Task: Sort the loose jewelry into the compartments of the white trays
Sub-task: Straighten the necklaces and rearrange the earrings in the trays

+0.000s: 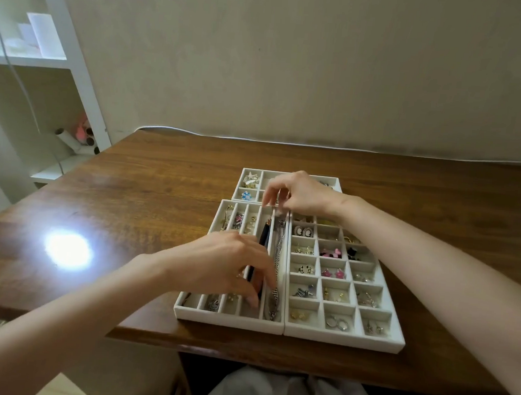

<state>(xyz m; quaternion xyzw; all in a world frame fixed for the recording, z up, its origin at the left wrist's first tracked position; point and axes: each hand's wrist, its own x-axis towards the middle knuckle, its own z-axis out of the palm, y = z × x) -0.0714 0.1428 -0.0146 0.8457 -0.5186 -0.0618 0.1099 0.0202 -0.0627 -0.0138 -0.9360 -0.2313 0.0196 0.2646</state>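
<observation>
Three white trays lie on the wooden table: a left tray (227, 319) with long slots, a right tray (344, 339) of small squares holding earrings and charms, and a back tray (292, 175). My left hand (223, 263) is low over the left tray, fingers curled down on a black cord necklace (265, 236) that runs along one long slot. A silver chain (278, 255) lies in the slot beside it. My right hand (300, 194) hovers at the far end of these slots, thumb and forefinger pinched at the chain's top end.
The trays sit near the table's front edge (241, 348). A bright light reflection (68, 249) glares on the wood at left. A white shelf unit (61, 57) stands beyond the left corner. A wall runs behind the table.
</observation>
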